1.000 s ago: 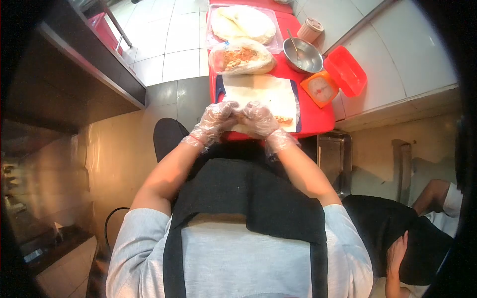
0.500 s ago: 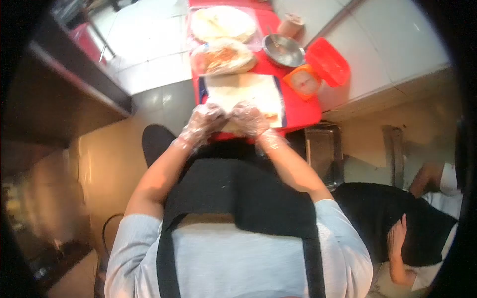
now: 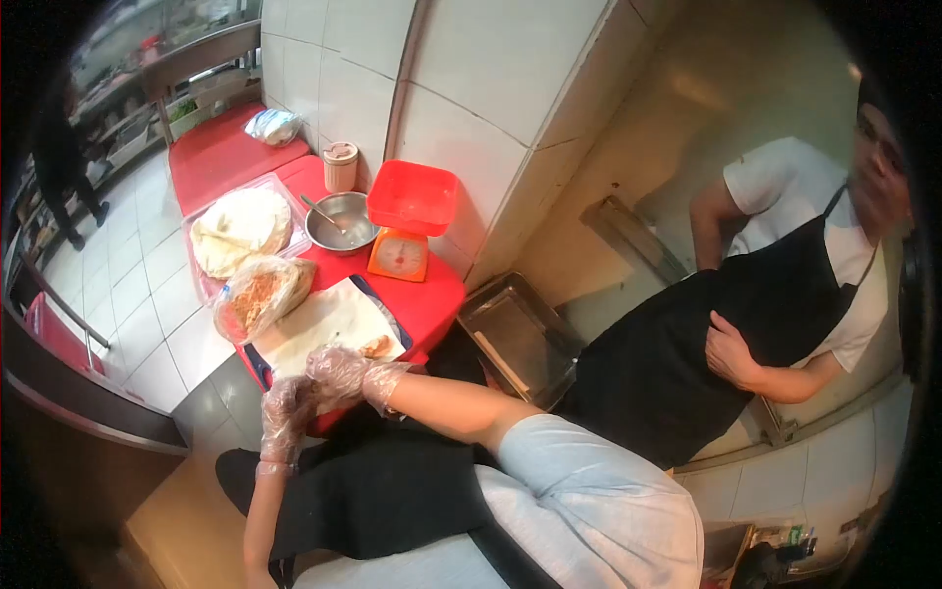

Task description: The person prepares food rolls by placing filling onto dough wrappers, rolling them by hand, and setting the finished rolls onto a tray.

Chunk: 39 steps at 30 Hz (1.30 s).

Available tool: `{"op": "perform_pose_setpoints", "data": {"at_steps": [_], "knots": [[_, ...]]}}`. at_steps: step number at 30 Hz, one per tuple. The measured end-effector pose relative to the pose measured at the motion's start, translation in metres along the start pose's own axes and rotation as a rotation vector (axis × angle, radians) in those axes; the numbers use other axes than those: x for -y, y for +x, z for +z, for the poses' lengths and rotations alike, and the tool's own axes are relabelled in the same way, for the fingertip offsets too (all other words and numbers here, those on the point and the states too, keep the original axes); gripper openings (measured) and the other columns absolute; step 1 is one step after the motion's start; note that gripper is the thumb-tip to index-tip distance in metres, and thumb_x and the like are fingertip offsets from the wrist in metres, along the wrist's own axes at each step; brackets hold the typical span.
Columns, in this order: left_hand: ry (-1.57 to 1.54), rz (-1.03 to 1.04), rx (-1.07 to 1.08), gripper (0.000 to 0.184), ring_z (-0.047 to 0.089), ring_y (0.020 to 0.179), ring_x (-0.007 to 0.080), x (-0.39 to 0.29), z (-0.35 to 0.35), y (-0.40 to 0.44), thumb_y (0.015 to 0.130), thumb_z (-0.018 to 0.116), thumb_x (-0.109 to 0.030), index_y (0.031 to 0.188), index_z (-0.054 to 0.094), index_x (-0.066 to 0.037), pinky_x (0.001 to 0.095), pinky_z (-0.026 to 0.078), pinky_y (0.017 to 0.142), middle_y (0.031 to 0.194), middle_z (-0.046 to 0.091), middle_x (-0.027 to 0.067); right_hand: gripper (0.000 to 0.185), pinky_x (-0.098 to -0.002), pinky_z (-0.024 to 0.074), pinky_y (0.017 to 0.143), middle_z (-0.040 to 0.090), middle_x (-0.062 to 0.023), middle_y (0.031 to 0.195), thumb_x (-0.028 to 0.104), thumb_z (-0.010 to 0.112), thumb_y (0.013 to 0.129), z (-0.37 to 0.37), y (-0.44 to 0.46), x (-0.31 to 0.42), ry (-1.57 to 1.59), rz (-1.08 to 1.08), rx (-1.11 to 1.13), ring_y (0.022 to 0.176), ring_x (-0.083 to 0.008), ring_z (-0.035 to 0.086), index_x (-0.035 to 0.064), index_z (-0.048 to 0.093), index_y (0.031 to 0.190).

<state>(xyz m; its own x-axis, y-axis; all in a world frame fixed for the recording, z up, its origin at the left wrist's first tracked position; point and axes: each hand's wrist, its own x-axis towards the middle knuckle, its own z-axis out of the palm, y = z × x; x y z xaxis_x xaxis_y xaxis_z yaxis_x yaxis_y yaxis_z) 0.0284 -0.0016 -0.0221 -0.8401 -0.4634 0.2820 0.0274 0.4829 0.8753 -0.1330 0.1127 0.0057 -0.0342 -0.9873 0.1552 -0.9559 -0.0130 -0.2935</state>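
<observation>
Status: judged partway. The sheet [image 3: 309, 329] lies mostly flat on the board [image 3: 367, 286], at the near end of the counter [image 3: 439, 294]. Filling [image 3: 376, 347] is on the sheet, toward its right end; the far portion is unfolded. The left hand [image 3: 286, 410] and right hand [image 3: 338, 375], both gloved, are close together at the sheet's near edge. Each grip is curled; whether either holds the sheet cannot be told. Filling remains in the bag [image 3: 285, 285], near the counter's left edge.
</observation>
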Motion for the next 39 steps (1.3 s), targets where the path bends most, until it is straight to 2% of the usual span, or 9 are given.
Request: {"op": "perform_pose_setpoints", "data": {"at_steps": [3, 5, 8, 11, 13, 14, 25, 29, 39], "knots": [[0.149, 0.105, -0.076, 0.016, 0.067, 0.070, 0.0298, 0.016, 0.007, 0.006, 0.077, 0.079, -0.014, 0.091, 0.072, -0.008, 0.0388, 0.054, 0.067, 0.077, 0.067, 0.0151, 0.032, -0.0453, 0.0542, 0.071, 0.066, -0.0188, 0.081, 0.038, 0.076, 0.068, 0.013, 0.006, -0.009, -0.042, 0.004, 0.035, 0.079, -0.0359, 0.067, 0.0071, 0.071, 0.076], [0.309, -0.100, 0.157, 0.026, 0.069, 0.078, 0.0299, -0.019, -0.009, 0.014, 0.076, 0.081, -0.018, 0.097, 0.071, -0.007, 0.0394, 0.054, 0.072, 0.085, 0.069, 0.0157, 0.039, -0.0450, 0.0542, 0.072, 0.066, -0.0169, 0.082, 0.044, 0.079, 0.069, 0.061, 0.013, -0.039, -0.003, -0.051, 0.004, 0.079, -0.0376, 0.066, 0.0074, 0.071, 0.082], [0.339, -0.087, 0.186, 0.053, 0.068, 0.097, 0.0305, -0.019, -0.020, 0.014, 0.072, 0.086, -0.028, 0.115, 0.066, -0.005, 0.0403, 0.053, 0.084, 0.105, 0.069, 0.0169, 0.044, -0.0412, 0.0437, 0.103, 0.060, -0.0141, 0.131, 0.039, 0.050, 0.098, 0.059, -0.015, -0.073, 0.658, 0.012, -0.002, 0.119, -0.0320, 0.057, 0.0121, 0.060, 0.132], [0.297, -0.051, 0.131, 0.084, 0.054, 0.124, 0.0358, -0.018, -0.026, 0.009, 0.065, 0.090, -0.032, 0.137, 0.053, -0.007, 0.0451, 0.044, 0.106, 0.130, 0.059, 0.0190, 0.069, -0.0451, 0.0393, 0.111, 0.055, -0.0194, 0.137, 0.028, 0.079, 0.082, -0.024, -0.048, -0.068, 0.111, 0.251, 0.008, 0.128, -0.0321, 0.051, 0.0050, 0.051, 0.141], [0.315, -0.044, 0.140, 0.086, 0.053, 0.125, 0.0366, -0.021, -0.030, 0.010, 0.063, 0.090, -0.034, 0.137, 0.053, -0.009, 0.0452, 0.042, 0.107, 0.132, 0.059, 0.0178, 0.089, -0.0431, 0.0440, 0.106, 0.057, -0.0196, 0.133, 0.016, 0.092, 0.061, -0.071, -0.059, -0.068, 0.354, 0.366, 0.041, 0.125, -0.0313, 0.053, -0.0005, 0.052, 0.138], [0.340, -0.062, 0.141, 0.087, 0.053, 0.125, 0.0367, -0.024, -0.028, 0.012, 0.063, 0.090, -0.035, 0.137, 0.053, -0.010, 0.0449, 0.043, 0.106, 0.132, 0.059, 0.0178, 0.088, -0.0411, 0.0400, 0.110, 0.059, -0.0236, 0.132, 0.030, 0.091, 0.059, -0.065, -0.066, -0.084, 0.370, 0.352, -0.011, 0.128, -0.0351, 0.053, 0.0005, 0.056, 0.135], [0.040, -0.002, 0.076, 0.041, 0.067, 0.095, 0.0308, -0.003, 0.041, 0.031, 0.081, 0.078, -0.036, 0.111, 0.065, -0.010, 0.0401, 0.051, 0.083, 0.100, 0.070, 0.0137, 0.025, -0.0427, 0.0501, 0.086, 0.066, -0.0145, 0.095, 0.018, 0.074, 0.077, -0.016, -0.043, -0.050, 0.158, 0.125, -0.063, 0.093, -0.0344, 0.064, 0.0073, 0.071, 0.099], [0.347, 0.099, 0.159, 0.035, 0.067, 0.091, 0.0300, -0.042, 0.027, 0.034, 0.083, 0.077, -0.029, 0.110, 0.066, -0.010, 0.0397, 0.052, 0.080, 0.093, 0.069, 0.0134, 0.023, -0.0456, 0.0512, 0.083, 0.066, -0.0161, 0.092, 0.029, 0.073, 0.080, -0.023, -0.038, -0.047, 0.076, 0.069, -0.122, 0.089, -0.0352, 0.064, 0.0098, 0.073, 0.092], [-0.001, -0.142, 0.157, 0.043, 0.064, 0.090, 0.0272, -0.017, 0.011, 0.019, 0.079, 0.079, -0.012, 0.119, 0.062, -0.006, 0.0358, 0.051, 0.083, 0.101, 0.066, 0.0121, 0.031, -0.0426, 0.0496, 0.088, 0.068, -0.0121, 0.097, 0.024, 0.079, 0.074, -0.019, -0.060, -0.072, 0.113, 0.079, -0.146, 0.098, -0.0318, 0.063, 0.0087, 0.073, 0.101]]}}
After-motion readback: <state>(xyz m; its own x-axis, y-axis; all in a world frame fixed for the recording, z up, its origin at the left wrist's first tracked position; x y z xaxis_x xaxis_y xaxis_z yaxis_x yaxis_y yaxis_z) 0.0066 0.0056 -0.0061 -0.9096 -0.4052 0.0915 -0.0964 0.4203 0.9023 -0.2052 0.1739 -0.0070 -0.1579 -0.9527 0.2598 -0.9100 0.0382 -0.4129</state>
